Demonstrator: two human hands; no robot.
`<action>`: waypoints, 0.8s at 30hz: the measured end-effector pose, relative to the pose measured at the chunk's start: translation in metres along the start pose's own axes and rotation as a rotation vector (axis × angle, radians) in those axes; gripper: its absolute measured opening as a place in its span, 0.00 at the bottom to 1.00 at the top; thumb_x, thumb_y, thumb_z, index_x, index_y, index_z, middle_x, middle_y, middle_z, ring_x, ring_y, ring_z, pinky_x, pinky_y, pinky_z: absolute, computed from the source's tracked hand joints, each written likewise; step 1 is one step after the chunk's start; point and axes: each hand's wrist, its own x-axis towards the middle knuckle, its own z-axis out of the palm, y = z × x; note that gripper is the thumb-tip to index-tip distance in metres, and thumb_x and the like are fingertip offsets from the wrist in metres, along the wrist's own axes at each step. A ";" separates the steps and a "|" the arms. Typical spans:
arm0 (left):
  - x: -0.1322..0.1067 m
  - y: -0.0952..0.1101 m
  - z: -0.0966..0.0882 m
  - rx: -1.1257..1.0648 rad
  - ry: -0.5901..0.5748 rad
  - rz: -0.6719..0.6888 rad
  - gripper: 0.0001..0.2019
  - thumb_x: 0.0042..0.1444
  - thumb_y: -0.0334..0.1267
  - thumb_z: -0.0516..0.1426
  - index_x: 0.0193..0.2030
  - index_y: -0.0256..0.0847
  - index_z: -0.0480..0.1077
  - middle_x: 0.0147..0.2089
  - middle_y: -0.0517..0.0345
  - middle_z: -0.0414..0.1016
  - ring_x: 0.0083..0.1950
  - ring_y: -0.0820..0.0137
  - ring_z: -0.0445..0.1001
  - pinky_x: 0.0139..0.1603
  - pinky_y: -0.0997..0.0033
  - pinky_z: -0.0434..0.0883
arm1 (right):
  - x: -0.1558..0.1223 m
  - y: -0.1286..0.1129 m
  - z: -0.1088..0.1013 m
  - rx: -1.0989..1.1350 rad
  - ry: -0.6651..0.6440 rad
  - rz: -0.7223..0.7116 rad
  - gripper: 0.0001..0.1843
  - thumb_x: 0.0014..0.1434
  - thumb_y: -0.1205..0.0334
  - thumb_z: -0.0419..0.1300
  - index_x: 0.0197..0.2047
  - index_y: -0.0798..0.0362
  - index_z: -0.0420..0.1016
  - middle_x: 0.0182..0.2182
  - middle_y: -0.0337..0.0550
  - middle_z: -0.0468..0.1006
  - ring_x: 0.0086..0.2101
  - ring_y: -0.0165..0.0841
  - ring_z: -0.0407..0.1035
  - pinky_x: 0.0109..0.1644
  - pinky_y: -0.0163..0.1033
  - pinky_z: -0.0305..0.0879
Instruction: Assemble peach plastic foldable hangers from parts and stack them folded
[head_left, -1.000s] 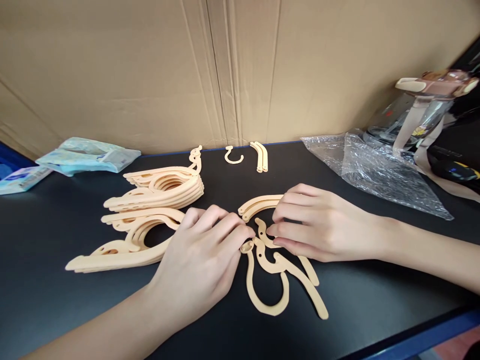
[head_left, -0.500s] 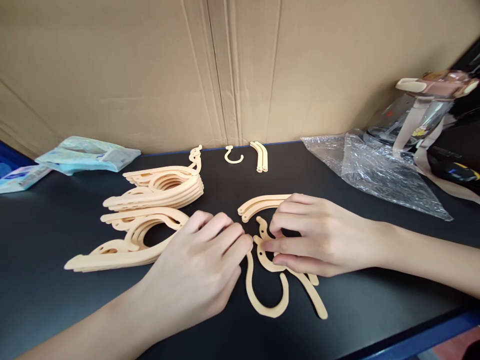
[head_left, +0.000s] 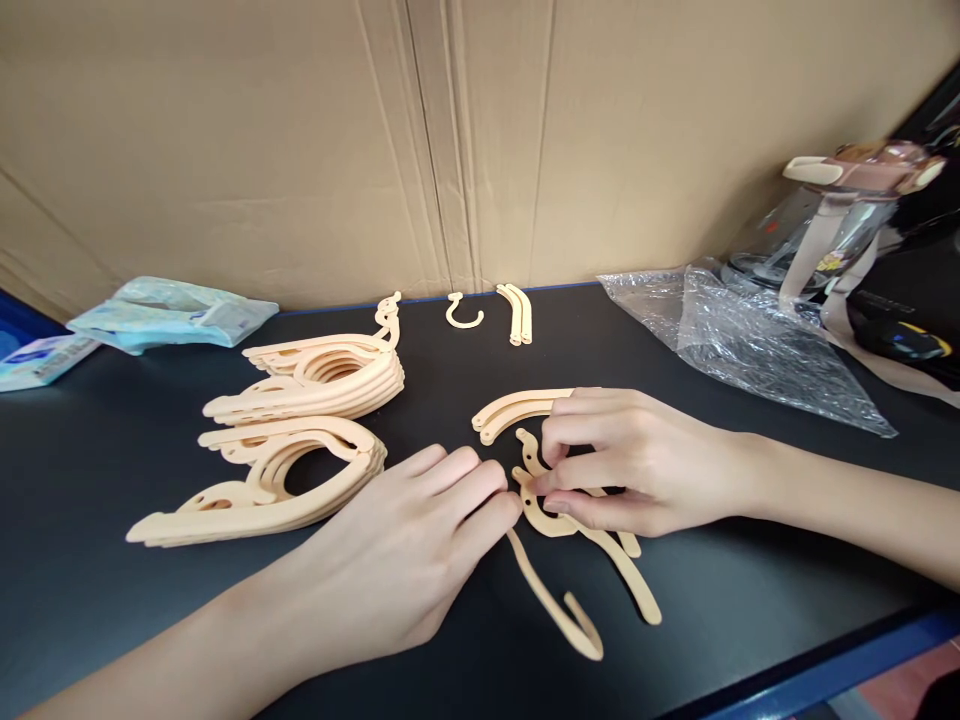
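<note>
My left hand (head_left: 442,540) is closed on the end of a beige plastic hanger hook (head_left: 559,605), whose curve tilts down toward the table's front. Close beside it, my right hand (head_left: 630,460) pinches a curved beige hanger piece (head_left: 551,522) with holes along it; arms of the piece stick out below the fingers. The fingertips of both hands nearly meet, and my left fingers hide the hook's upper end. Just behind the right hand lie two arched hanger arms (head_left: 514,408), partly covered by it.
Stacks of folded beige hangers (head_left: 262,510) lie at the left. A loose hook (head_left: 465,318) and a pair of hanger arms (head_left: 516,315) lie at the back. Tissue packs (head_left: 172,315) are far left; a plastic bag (head_left: 742,340) and a strapped bottle (head_left: 847,220) stand right.
The hook in my left hand has turned from lying nearly flat to being tilted, its curve swinging right and downward. My left hand has shifted slightly right and down.
</note>
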 end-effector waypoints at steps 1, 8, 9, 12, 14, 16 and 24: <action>0.000 0.000 0.001 -0.007 0.013 -0.006 0.13 0.57 0.20 0.48 0.40 0.38 0.69 0.35 0.55 0.71 0.33 0.64 0.64 0.32 0.64 0.58 | 0.000 0.000 0.000 0.001 -0.002 0.001 0.18 0.71 0.63 0.53 0.31 0.57 0.79 0.28 0.42 0.72 0.30 0.30 0.62 0.38 0.37 0.59; 0.003 0.007 0.004 -0.276 0.086 -0.205 0.12 0.66 0.23 0.43 0.35 0.42 0.59 0.31 0.62 0.64 0.30 0.69 0.60 0.28 0.67 0.56 | -0.001 0.000 0.005 0.055 0.019 0.037 0.13 0.70 0.60 0.57 0.37 0.57 0.79 0.30 0.42 0.75 0.33 0.32 0.64 0.42 0.38 0.61; 0.004 0.009 0.004 -0.311 0.098 -0.229 0.12 0.67 0.24 0.43 0.35 0.43 0.58 0.30 0.63 0.64 0.29 0.69 0.60 0.29 0.68 0.56 | -0.001 0.000 0.005 0.098 0.043 0.060 0.11 0.69 0.60 0.59 0.40 0.57 0.78 0.31 0.42 0.76 0.34 0.32 0.66 0.43 0.38 0.62; 0.005 0.011 0.003 -0.379 0.119 -0.247 0.12 0.69 0.26 0.42 0.35 0.43 0.57 0.30 0.64 0.63 0.30 0.71 0.60 0.29 0.69 0.57 | 0.001 0.000 0.007 0.324 0.090 0.131 0.12 0.65 0.62 0.64 0.50 0.57 0.76 0.35 0.42 0.79 0.38 0.31 0.70 0.47 0.37 0.66; 0.006 0.011 0.004 -0.387 0.124 -0.238 0.12 0.70 0.26 0.43 0.37 0.43 0.59 0.30 0.64 0.64 0.30 0.71 0.61 0.29 0.70 0.58 | 0.003 0.000 0.006 0.468 0.109 0.170 0.14 0.64 0.64 0.64 0.52 0.58 0.76 0.35 0.42 0.78 0.37 0.29 0.71 0.45 0.35 0.67; 0.006 0.011 0.005 -0.362 0.132 -0.227 0.11 0.69 0.26 0.43 0.37 0.43 0.59 0.31 0.64 0.65 0.30 0.71 0.61 0.29 0.70 0.58 | 0.004 -0.001 0.005 0.568 0.126 0.204 0.14 0.63 0.66 0.65 0.52 0.58 0.77 0.35 0.41 0.78 0.36 0.28 0.72 0.43 0.34 0.69; 0.004 0.008 0.004 -0.235 0.192 -0.356 0.10 0.72 0.31 0.44 0.41 0.43 0.64 0.34 0.62 0.70 0.34 0.68 0.65 0.34 0.66 0.60 | 0.002 0.004 -0.002 0.845 0.202 0.410 0.05 0.62 0.67 0.66 0.42 0.54 0.83 0.36 0.41 0.80 0.35 0.27 0.74 0.40 0.32 0.71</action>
